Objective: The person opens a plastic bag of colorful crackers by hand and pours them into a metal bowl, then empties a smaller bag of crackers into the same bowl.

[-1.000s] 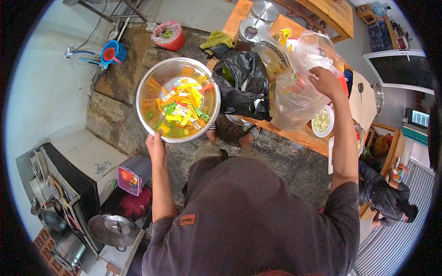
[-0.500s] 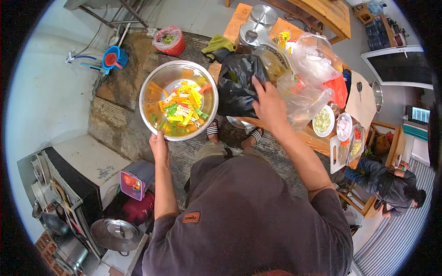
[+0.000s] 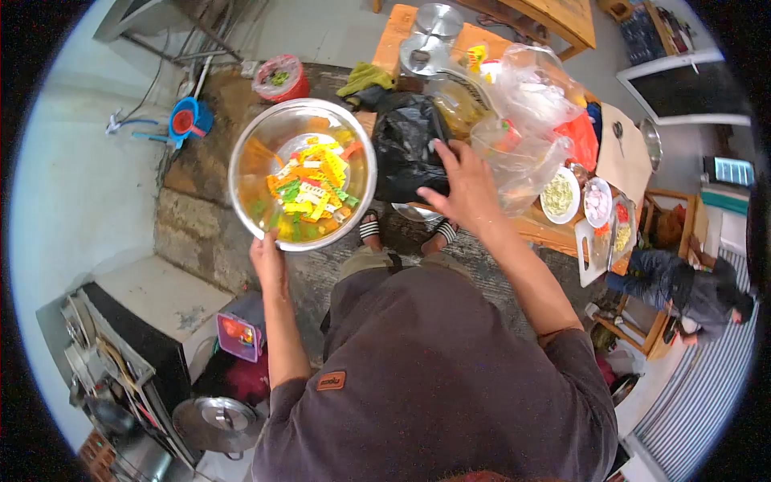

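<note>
My left hand (image 3: 269, 261) grips the near rim of a large steel bowl (image 3: 241, 181), its fingers partly hidden under the rim. Inside the bowl lie several yellow, orange, green and white pieces (image 3: 313, 186). To the right, a black plastic bag (image 3: 408, 145) rests at the end of the wooden table. My right hand (image 3: 466, 185) is at the bag's right edge with thumb and fingers spread, holding nothing. Clear plastic bags (image 3: 514, 161) lie just beyond it.
Bowls of cut food (image 3: 560, 195) and a white cutting board (image 3: 593, 249) are on the wooden table (image 3: 392, 36). A red bucket (image 3: 283, 87) stands on the floor ahead. Another person (image 3: 691, 289) is at the far right. A lidded pan (image 3: 217, 426) sits lower left.
My right hand has drawn back slightly from the black bag, its thumb and fingers spreading wider. The bowl sits slightly further left in view, with my left hand still on it.
</note>
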The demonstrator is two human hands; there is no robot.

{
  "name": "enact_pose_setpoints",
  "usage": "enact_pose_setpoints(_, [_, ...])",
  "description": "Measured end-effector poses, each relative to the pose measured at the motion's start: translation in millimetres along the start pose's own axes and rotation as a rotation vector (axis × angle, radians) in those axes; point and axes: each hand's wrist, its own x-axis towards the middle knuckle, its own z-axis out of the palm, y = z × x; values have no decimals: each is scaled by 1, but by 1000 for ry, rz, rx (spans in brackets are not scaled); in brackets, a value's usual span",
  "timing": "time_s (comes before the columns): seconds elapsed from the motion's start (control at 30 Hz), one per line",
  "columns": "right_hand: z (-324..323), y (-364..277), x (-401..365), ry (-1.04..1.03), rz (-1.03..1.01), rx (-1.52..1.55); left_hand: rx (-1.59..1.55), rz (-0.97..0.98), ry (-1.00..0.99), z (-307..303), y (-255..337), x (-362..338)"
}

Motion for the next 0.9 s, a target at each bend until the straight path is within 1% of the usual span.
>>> enact_pose_setpoints(0.03, [-2,0,-7,15,20,-16,18,24,-15,2,7,-5])
enact_pose_setpoints(0.07, [-4,0,-14,61,-16,4,12,27,-20,5,14,-12])
enact_pose_setpoints(0.1, [-4,2,-22,107,-54,24,-16,45,-34,6,15,-13])
enact_pose_setpoints(0.17, [-5,4,-42,169,-40,39,-31,121,-82,-6,9,-14])
enact_pose_setpoints(0.2, [-5,7,-52,213,-64,100,-47,118,-89,-6,9,-20])
enact_pose_setpoints(0.27, [-11,10,-67,307,-91,192,-59,106,-67,13,34,-42])
enact_pose_setpoints(0.3, [-13,14,-74,318,-86,185,-64,126,-67,19,41,-48])
enact_pose_setpoints(0.37, [-19,20,-83,362,-80,314,-131,128,-102,18,47,-47])
enact_pose_setpoints(0.4, [-24,26,-85,371,-77,307,-145,113,-104,21,53,-53])
enact_pose_setpoints(0.47, [-36,39,-86,558,-70,192,-167,111,-124,28,63,-64])
enact_pose_setpoints(0.53, [-60,64,-83,638,41,189,-176,108,-123,35,73,-77])
enact_pose_setpoints(0.6, [-75,106,-70,738,119,174,-184,99,-134,38,79,-76])
enact_pose_setpoints(0.63, [-85,122,-66,743,121,172,-193,92,-142,39,82,-78])
enact_pose_setpoints(0.7, [-101,146,-63,696,301,147,-172,92,-142,45,87,-86])
enact_pose_setpoints(0.73, [-103,153,-64,700,301,149,-152,95,-137,48,89,-89])
enact_pose_setpoints(0.8, [-99,157,-61,640,198,9,-143,102,-119,50,91,-90])
enact_pose_setpoints(0.9, [-89,136,-67,696,137,51,-158,115,-108,54,95,-98])
